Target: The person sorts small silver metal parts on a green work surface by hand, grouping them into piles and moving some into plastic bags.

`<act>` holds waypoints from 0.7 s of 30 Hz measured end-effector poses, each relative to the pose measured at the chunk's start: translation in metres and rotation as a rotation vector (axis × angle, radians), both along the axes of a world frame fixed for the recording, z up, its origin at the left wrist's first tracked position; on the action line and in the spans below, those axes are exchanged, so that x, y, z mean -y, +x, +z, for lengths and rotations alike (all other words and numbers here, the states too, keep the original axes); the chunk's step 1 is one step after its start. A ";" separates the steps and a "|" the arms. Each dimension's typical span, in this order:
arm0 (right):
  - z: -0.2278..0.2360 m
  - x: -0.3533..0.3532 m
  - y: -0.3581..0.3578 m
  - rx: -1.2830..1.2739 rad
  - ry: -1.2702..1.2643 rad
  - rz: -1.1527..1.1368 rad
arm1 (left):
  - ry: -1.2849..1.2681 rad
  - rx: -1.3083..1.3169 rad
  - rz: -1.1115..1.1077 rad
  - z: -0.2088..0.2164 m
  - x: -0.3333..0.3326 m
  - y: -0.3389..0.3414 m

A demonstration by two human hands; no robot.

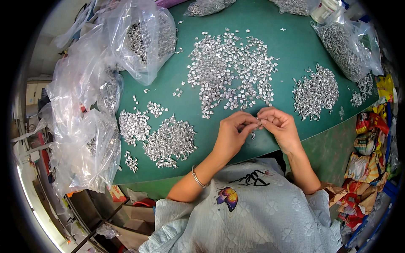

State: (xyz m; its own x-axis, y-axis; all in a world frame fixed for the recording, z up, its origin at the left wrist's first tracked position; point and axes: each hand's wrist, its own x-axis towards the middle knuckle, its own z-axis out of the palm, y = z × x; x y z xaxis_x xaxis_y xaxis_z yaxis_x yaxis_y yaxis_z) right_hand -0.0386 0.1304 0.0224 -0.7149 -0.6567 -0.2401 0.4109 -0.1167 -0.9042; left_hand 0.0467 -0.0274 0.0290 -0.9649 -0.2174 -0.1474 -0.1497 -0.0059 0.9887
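Note:
My left hand (235, 131) and my right hand (279, 127) meet at the near edge of a green table, fingertips pinched together. Between them is a tiny silver metal piece (259, 123), mostly covered by the fingers, so its exact shape does not show. Just beyond my hands spreads a wide heap of small flower-shaped silver pieces (217, 69). To the left lie a pile of curved, hook-like silver pieces (170, 141) and a smaller pile of flower-shaped ones (134, 126). Another pile of curved silver pieces (315, 92) is on the right.
Clear plastic bags of silver parts stand at the left (145, 38) and far right (344, 48) of the green table (278, 46). A white tub (325, 10) is at the back right. Colourful packets (363, 168) hang beside the table's right end; an open cardboard box (135, 225) sits below left.

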 end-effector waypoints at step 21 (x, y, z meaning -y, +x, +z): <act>0.140 0.141 -0.179 -1.028 0.052 -0.160 | -0.389 -0.034 0.107 0.009 0.015 0.033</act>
